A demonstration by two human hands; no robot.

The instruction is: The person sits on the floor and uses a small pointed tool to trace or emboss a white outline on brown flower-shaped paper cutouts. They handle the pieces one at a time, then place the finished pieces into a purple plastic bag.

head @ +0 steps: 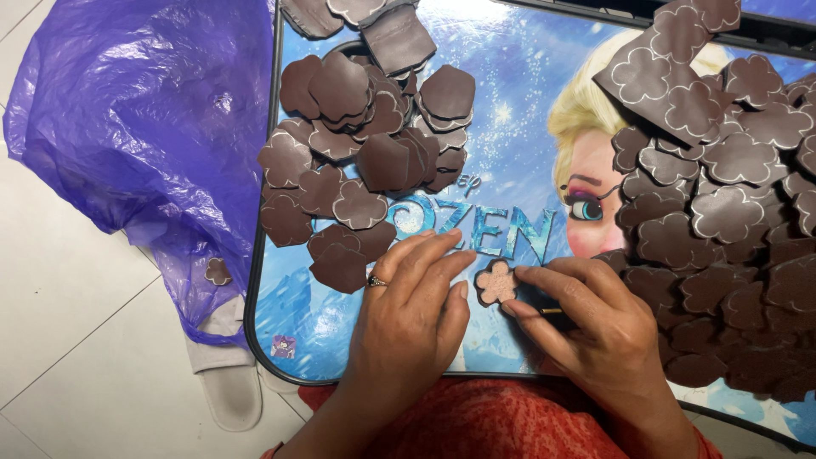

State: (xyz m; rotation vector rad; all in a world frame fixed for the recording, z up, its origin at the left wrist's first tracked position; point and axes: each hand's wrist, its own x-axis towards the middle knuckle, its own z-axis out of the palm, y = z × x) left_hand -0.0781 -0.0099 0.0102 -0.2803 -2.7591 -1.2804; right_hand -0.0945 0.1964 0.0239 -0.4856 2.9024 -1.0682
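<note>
Pinkish flower cutout [496,283] lies on blue picture tray [510,136], pinched between both hands. Left hand [412,310] fingers flat, touching its left edge; right hand [595,327] fingertips closed on its right side. Brown flower-shaped pieces [365,161] piled left and right.

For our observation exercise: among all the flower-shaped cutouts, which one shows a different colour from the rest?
The pinkish flower piece between the left hand and right hand; the piled cutouts all show dark brown.
</note>
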